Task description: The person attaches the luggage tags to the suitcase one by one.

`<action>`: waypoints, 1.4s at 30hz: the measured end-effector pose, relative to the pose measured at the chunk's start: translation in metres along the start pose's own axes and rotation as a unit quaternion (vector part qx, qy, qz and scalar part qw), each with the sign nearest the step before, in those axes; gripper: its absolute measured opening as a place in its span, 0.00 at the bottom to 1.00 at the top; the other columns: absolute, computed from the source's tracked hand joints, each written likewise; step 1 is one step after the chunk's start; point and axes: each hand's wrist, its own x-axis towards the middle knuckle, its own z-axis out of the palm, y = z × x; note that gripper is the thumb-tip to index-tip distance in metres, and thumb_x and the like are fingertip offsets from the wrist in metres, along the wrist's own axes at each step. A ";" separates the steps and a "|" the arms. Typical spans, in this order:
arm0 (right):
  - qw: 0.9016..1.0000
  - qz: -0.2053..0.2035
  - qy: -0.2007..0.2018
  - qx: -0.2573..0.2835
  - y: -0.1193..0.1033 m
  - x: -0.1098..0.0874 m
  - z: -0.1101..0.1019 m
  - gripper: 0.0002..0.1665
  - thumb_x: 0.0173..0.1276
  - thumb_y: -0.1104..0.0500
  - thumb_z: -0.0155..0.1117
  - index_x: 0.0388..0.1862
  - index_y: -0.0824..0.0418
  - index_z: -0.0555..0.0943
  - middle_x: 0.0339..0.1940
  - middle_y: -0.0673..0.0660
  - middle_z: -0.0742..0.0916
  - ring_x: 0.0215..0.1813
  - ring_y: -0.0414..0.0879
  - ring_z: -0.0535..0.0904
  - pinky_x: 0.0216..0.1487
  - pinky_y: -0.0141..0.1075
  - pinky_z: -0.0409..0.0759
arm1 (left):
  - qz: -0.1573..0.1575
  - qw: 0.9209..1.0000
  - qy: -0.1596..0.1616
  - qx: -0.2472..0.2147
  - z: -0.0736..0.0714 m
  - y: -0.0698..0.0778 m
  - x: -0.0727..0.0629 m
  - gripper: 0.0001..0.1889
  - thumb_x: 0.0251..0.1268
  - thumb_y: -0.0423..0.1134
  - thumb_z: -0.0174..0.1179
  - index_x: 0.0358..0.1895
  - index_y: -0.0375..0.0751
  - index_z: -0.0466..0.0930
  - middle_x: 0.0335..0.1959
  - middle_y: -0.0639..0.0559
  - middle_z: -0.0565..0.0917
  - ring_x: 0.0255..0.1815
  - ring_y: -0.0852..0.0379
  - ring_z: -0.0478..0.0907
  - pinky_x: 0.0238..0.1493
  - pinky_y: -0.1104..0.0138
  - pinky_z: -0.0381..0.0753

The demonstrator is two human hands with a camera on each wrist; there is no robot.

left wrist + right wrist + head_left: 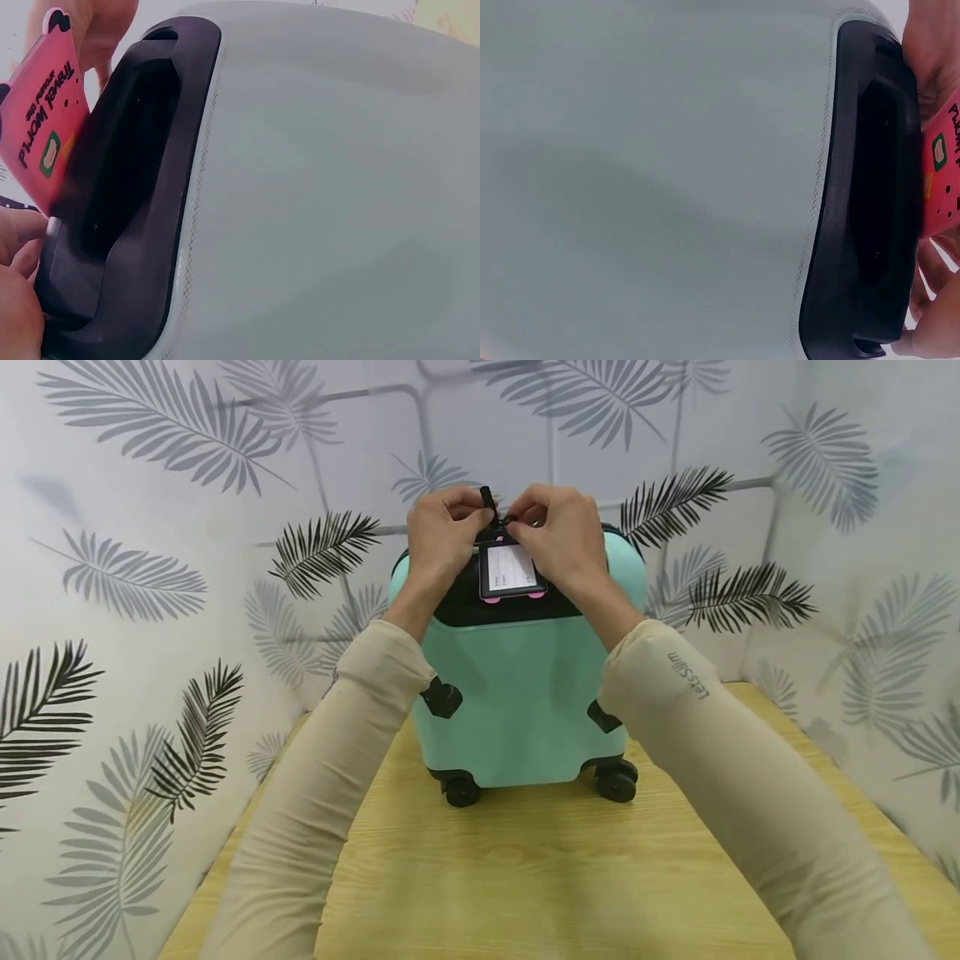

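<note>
A mint-green suitcase (521,702) stands upright on its wheels, with a black panel and handle (135,172) on top. Between the hands a luggage tag (512,568) hangs against that panel, its white card facing the head camera. The wrist views show the tag's pink back (939,176) with "Travel World" lettering. My left hand (444,535) pinches a short black strap (488,500) whose end sticks up. My right hand (558,531) pinches a dark part of the strap just above the tag. Exactly how the strap runs between the fingertips is hidden.
The suitcase stands on a yellow wood-grain table (480,868). Leaf-patterned cloth walls (150,668) rise behind it and on both sides. Black wheels (617,781) sit under its lower corners, and black corner feet (442,699) jut from its front.
</note>
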 end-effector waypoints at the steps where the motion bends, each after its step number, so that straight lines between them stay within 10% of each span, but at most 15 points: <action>1: 1.000 -0.001 -0.001 0.008 0.001 0.000 0.000 0.08 0.73 0.63 0.68 0.48 0.60 0.90 0.44 0.58 0.92 0.48 0.50 0.87 0.54 0.41 0.80 | 0.001 1.000 -0.001 -0.001 0.000 0.000 0.000 0.05 0.71 0.35 0.68 0.44 0.42 0.91 0.40 0.50 0.92 0.45 0.61 0.87 0.49 0.72 0.78; 19: 0.990 -0.005 0.021 0.140 0.013 -0.004 -0.002 0.06 0.73 0.63 0.70 0.45 0.57 0.91 0.43 0.55 0.91 0.43 0.42 0.84 0.46 0.32 0.77 | 0.024 0.997 0.049 0.057 0.010 0.002 0.002 0.12 0.68 0.31 0.64 0.44 0.49 0.95 0.46 0.55 0.92 0.47 0.66 0.85 0.37 0.76 0.74; 42: 0.987 0.006 0.019 0.158 0.011 -0.003 -0.001 0.07 0.74 0.59 0.70 0.45 0.57 0.92 0.42 0.56 0.92 0.44 0.42 0.88 0.43 0.31 0.79 | 0.064 0.987 0.049 0.142 0.015 0.002 -0.002 0.09 0.71 0.35 0.66 0.45 0.52 0.94 0.46 0.54 0.92 0.47 0.61 0.87 0.41 0.71 0.80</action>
